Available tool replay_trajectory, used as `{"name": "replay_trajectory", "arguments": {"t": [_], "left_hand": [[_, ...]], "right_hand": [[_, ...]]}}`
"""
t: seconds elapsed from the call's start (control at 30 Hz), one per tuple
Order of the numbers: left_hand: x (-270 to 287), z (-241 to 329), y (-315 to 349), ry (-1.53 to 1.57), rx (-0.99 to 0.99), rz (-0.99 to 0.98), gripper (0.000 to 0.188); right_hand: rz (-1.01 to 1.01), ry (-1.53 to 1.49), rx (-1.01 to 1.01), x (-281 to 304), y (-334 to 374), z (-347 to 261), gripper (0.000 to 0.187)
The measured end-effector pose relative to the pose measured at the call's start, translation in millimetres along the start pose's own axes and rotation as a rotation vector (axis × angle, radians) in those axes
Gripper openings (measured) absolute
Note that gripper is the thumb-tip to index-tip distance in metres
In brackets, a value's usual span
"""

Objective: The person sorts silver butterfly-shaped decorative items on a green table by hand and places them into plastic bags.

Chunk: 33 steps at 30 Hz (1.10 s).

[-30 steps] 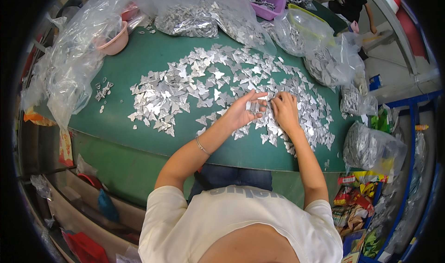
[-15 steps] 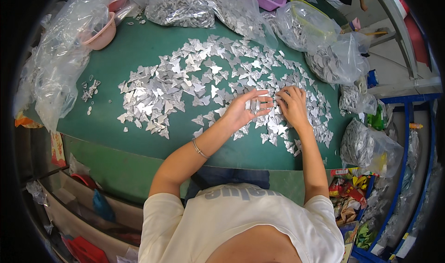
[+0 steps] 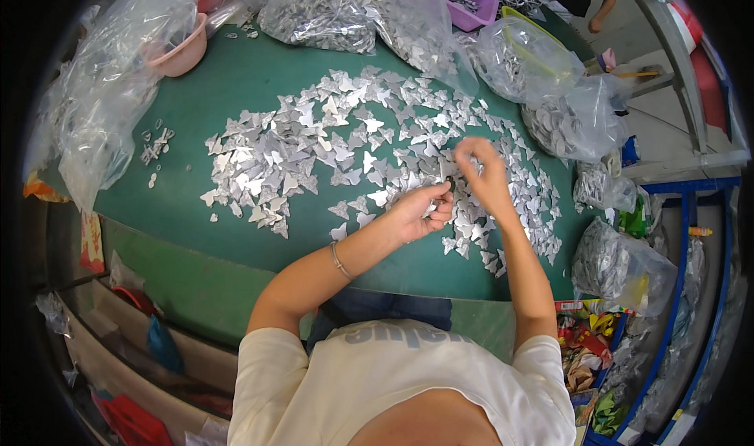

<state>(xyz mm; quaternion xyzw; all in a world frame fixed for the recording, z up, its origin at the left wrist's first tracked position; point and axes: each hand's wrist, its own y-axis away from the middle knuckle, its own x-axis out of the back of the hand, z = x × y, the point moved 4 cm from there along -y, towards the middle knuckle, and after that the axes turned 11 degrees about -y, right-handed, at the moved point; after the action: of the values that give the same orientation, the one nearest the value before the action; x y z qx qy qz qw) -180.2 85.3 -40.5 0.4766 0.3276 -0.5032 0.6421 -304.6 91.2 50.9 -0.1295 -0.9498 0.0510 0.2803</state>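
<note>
Many silvery, butterfly-shaped metal pieces (image 3: 259,159) lie spread over the green tabletop (image 3: 236,77), heaped thicker on the left. My left hand (image 3: 424,212) is over the near part of the spread, palm turned up and fingers curled round some metal pieces. A bit of silver shows between these fingers; how many pieces it holds is hidden. Just to its right and a little farther off, my right hand (image 3: 485,175) is raised above the pieces, its fingers bent and smeared by motion. Whether anything is in it cannot be made out.
Clear bags of metal parts (image 3: 318,22) line the table's far edge. At the far left are a pink bowl (image 3: 182,53) and crumpled plastic (image 3: 94,116). More filled bags (image 3: 609,261) stand at the right, beside a blue-framed rack (image 3: 679,265). Another person's hand (image 3: 601,14) shows at the far right.
My left hand's fingers have gone from spread to curled round the metal pieces. The right hand has lifted and shifted slightly left and away from me. The whole view has shifted slightly.
</note>
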Motion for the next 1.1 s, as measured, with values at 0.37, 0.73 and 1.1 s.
{"name": "replay_trajectory", "arguments": {"t": [0.37, 0.73, 1.1], "left_hand": [[-19, 14, 14, 0.018, -0.046, -0.237, 0.046], [-9, 25, 13, 0.043, -0.337, -0.028, 0.033], [-32, 9, 20, -0.256, -0.181, -0.361, 0.034]], "right_hand": [[-0.432, 0.212, 0.104, -34, -15, 27, 0.035], [-0.37, 0.44, 0.374, -85, -78, 40, 0.043], [-0.223, -0.06, 0.213, -77, -114, 11, 0.04]]}}
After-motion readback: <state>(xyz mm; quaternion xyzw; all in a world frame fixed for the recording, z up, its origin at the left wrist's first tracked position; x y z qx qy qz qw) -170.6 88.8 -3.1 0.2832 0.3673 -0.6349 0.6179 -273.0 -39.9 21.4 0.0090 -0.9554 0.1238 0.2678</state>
